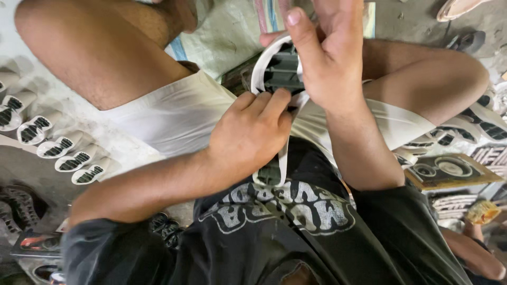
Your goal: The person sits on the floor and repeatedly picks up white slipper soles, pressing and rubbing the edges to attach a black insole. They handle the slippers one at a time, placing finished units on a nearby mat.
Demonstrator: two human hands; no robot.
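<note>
Your lap: you are sitting with knees spread, white shorts [174,119] covering both thighs and a black printed shirt [285,232] filling the bottom of the view.

Floor covering: a pale woven sheet [227,37] is lying under you, between your legs.

Row of soles, your left: white shoe soles with dark tread [63,148] are lying side by side in a slanting line on the ground, well apart from your hands.

Soles, your right: more white soles with dark tread [475,124] are lying just beyond your right knee (partly blurred).

Flat board: a tan board with round shapes on it [449,170] is lying near your right thigh.

Work piece: you are holding a shoe sole [280,68], white rim around a dark ribbed centre, up over your lap between the knees, its long axis running away from you; the lower end is dipping behind your left hand.

Right hand: your right hand [327,58] is wrapping around the upper part of the sole, fingers closed on its far edge, index finger [298,29] sticking straight up.

Left hand: your left hand [251,132] is gripping the lower part of the sole, fingers curled shut, fingertips [274,97] pressing on the dark centre.

Another person: someone's arm [475,253] is showing at the lower right corner, next to a small yellow object [481,211] (too blurred to name).
</note>
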